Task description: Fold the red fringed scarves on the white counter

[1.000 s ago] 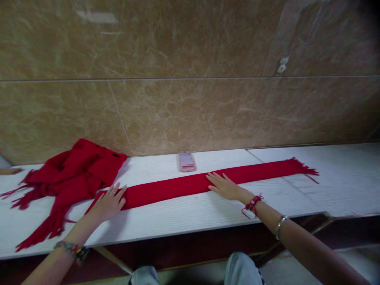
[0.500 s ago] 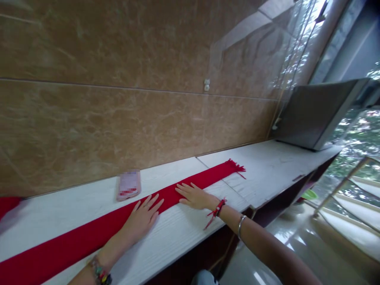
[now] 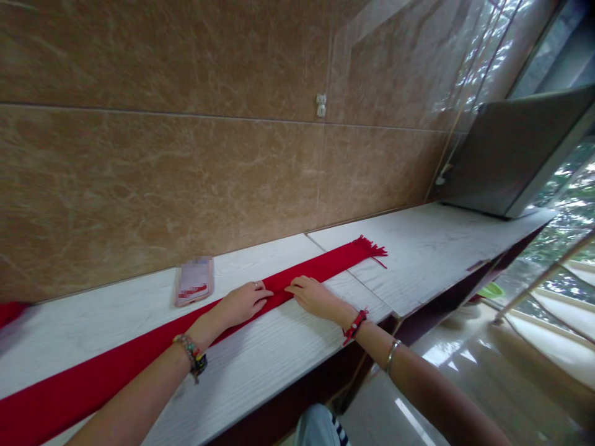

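A long red scarf (image 3: 330, 265) lies flat and narrow along the white counter, its fringed end toward the right. My left hand (image 3: 242, 303) rests on the scarf near the middle, fingers bent and drawn together on the cloth. Just right of it, my right hand (image 3: 312, 295) reaches over the scarf's near edge with its fingertips pinched on the fabric. A small gap of red cloth separates the two hands. The scarf's other end runs out of view at the lower left.
A phone (image 3: 194, 282) lies on the white counter (image 3: 409, 260) behind the scarf. Another piece of red cloth (image 3: 10, 313) shows at the left edge. A large grey box-shaped object (image 3: 515, 152) stands at the right end, against the tiled wall (image 3: 195, 186).
Both hands were flat with fingers spread; their fingers are now bent and closed on the cloth. My left hand has moved right, closer to my right hand. The view has shifted slightly.
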{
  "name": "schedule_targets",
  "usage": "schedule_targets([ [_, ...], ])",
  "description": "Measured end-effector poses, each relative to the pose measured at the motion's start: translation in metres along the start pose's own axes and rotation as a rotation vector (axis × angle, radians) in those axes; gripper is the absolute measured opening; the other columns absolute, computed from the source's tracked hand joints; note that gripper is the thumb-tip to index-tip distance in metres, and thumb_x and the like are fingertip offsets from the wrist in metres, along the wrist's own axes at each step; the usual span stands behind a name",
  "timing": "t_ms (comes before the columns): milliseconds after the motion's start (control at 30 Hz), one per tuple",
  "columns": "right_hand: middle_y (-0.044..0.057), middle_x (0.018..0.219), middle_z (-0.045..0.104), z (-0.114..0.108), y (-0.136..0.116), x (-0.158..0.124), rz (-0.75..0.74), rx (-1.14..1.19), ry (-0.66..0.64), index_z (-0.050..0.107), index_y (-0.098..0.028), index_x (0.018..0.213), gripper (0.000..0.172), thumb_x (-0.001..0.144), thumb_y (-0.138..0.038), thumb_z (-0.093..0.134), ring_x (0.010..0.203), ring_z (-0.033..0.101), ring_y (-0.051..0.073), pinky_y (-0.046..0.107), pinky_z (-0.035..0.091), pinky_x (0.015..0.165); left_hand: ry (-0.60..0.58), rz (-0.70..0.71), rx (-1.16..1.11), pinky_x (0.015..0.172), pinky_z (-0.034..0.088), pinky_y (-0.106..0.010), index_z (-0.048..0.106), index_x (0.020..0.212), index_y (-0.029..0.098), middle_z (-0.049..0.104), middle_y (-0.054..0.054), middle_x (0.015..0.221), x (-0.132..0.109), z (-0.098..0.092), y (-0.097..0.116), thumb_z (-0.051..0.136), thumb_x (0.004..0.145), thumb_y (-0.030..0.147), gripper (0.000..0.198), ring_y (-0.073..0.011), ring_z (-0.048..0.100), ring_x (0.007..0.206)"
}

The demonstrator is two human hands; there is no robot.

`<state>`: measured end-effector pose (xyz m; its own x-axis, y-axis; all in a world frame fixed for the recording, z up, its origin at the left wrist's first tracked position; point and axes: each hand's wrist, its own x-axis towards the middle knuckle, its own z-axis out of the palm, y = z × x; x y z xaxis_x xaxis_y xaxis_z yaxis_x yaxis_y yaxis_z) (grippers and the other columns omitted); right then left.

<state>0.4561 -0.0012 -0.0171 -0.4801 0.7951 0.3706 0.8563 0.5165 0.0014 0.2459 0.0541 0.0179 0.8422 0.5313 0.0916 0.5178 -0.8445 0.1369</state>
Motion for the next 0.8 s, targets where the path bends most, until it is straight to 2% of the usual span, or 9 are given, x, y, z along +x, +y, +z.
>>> schedule_targets([
  [67,0.008,0.097,0.059,-0.001,0.002,0.003,0.006,-0.042,-0.015,0.058,-0.016,0.109,0.027,0.085,-0.015,0.046,0.092,0.050,0.018,0.031,0.041,0.082,-0.015,0.000,0.011,0.079,0.044,-0.028,0.058,0.110,0.022,0.057,-0.007,0.107,0.002,-0.001,0.002,0.046,0.082,0.038,0.034,-0.0182,0.055,0.090],
  [133,0.007,0.094,0.060,-0.003,0.006,0.006,-0.001,-0.065,-0.038,0.060,-0.017,0.106,0.025,0.086,-0.017,0.046,0.089,0.051,0.017,0.030,0.041,0.079,-0.014,-0.009,0.010,0.076,0.044,-0.028,0.060,0.107,0.021,0.058,-0.007,0.105,0.002,-0.003,0.002,0.051,0.079,0.040,0.035,-0.0188,0.056,0.088],
  [300,0.008,0.095,0.063,-0.011,0.012,0.016,-0.101,-0.050,-0.122,0.063,-0.014,0.101,0.022,0.087,-0.018,0.045,0.089,0.054,0.016,0.027,0.042,0.079,-0.031,0.035,-0.135,0.082,0.041,-0.026,0.064,0.097,0.021,0.064,-0.004,0.096,0.009,-0.005,-0.008,0.049,0.081,0.029,0.023,-0.0164,0.057,0.088],
  [467,0.008,0.097,0.064,-0.016,0.016,0.021,-0.141,-0.048,-0.137,0.063,-0.013,0.100,0.022,0.087,-0.018,0.045,0.092,0.055,0.017,0.027,0.041,0.079,-0.082,-0.027,-0.282,0.081,0.041,-0.023,0.064,0.093,0.019,0.067,-0.003,0.097,0.014,-0.008,-0.017,0.051,0.078,0.022,0.020,-0.0140,0.059,0.086],
  [533,0.008,0.096,0.064,-0.016,0.015,0.020,-0.124,-0.045,-0.086,0.061,-0.013,0.102,0.023,0.087,-0.018,0.045,0.090,0.055,0.017,0.027,0.042,0.077,-0.044,-0.053,-0.265,0.079,0.041,-0.023,0.064,0.090,0.018,0.067,-0.003,0.093,0.014,-0.009,-0.015,0.048,0.078,0.019,0.020,-0.0141,0.059,0.084],
  [667,0.008,0.089,0.062,-0.012,0.002,0.012,-0.098,-0.051,0.080,0.061,-0.015,0.100,0.023,0.088,-0.015,0.040,0.086,0.052,0.017,0.029,0.040,0.075,0.109,-0.082,-0.146,0.077,0.042,-0.027,0.062,0.081,0.016,0.065,-0.006,0.084,0.013,-0.009,-0.007,0.042,0.079,0.018,0.021,-0.0160,0.057,0.079],
  [800,0.008,0.100,0.061,-0.004,-0.012,0.002,-0.125,-0.070,0.025,0.059,-0.016,0.102,0.025,0.087,-0.011,0.040,0.091,0.051,0.018,0.031,0.039,0.077,0.175,-0.158,-0.176,0.072,0.042,-0.028,0.058,0.081,0.015,0.063,-0.006,0.082,0.014,-0.007,-0.005,0.037,0.081,0.019,0.021,-0.0165,0.056,0.075],
])
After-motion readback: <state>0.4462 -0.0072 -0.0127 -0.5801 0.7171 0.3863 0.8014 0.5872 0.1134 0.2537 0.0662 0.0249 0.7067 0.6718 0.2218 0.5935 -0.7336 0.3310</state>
